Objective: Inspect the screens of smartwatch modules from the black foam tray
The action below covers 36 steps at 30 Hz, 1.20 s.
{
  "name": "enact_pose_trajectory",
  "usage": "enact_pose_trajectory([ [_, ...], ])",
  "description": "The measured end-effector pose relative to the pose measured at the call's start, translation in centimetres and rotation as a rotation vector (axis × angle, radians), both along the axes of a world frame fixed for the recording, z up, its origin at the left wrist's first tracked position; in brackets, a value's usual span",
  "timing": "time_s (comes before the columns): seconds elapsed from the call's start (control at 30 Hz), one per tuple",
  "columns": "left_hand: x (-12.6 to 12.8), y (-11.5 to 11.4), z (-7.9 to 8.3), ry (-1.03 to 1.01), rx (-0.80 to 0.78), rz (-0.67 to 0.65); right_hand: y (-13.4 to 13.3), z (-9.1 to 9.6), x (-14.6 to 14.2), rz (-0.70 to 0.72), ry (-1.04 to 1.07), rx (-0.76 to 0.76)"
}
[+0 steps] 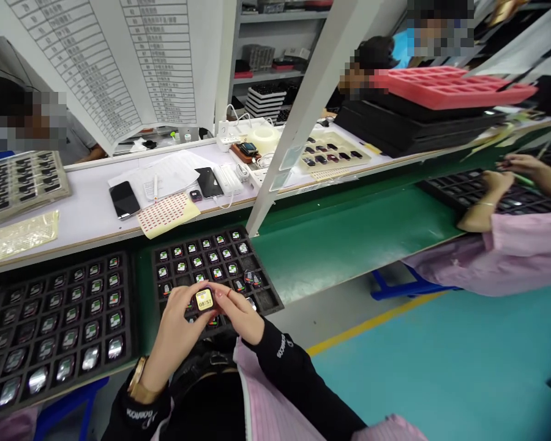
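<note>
Both my hands hold one smartwatch body [204, 300], its lit yellow screen facing me and reading 08:57. The fingers of my left hand [178, 318] close round its left side and lower edge. From the right, my right hand [239, 309] pinches its upper right edge. Right under my hands lies a black foam tray [269, 299] with rows of watch bodies, many with lit screens. Two watch pieces [252, 279] lie together near the tray's right side. My hands hide some of the lower slots.
A second black tray [131, 318] of watches lies to the left. On the shelf are phones [124, 199], a sticker sheet [169, 214] and papers. A white post [298, 104] rises beyond the tray. At the right, a co-worker's hands [498, 184] work over another tray.
</note>
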<state>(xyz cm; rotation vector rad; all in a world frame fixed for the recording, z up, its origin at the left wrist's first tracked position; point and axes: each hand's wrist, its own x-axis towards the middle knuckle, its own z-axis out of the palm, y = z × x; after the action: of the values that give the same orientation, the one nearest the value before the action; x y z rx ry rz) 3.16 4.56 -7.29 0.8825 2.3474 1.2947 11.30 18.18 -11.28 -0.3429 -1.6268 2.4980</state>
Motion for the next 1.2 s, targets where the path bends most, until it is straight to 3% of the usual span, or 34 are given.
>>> enact_pose_trajectory([
  [0.1, -0.1, 0.6, 0.1, 0.110, 0.013, -0.076, 0.4, 0.8, 0.7, -0.057, -0.003, 0.009],
  [0.27, -0.2, 1.8, 0.3, 0.087, 0.030, -0.175, 1.1, 0.8, 1.3, -0.065, -0.005, -0.090],
  [0.67, -0.6, 2.6, 0.2, 0.081, 0.069, -0.162, 2.5, 1.4, 0.1, 0.020, 0.056, -0.136],
  [0.93, -1.0, 2.8, 0.3, 0.017, 0.182, -0.190, 3.7, 1.5, -0.2, 0.221, 0.083, -0.386],
  [1.2, -1.3, 3.9, 0.0, -0.031, 0.185, -0.212, 4.1, 1.5, -0.1, 0.139, 0.106, -0.526],
])
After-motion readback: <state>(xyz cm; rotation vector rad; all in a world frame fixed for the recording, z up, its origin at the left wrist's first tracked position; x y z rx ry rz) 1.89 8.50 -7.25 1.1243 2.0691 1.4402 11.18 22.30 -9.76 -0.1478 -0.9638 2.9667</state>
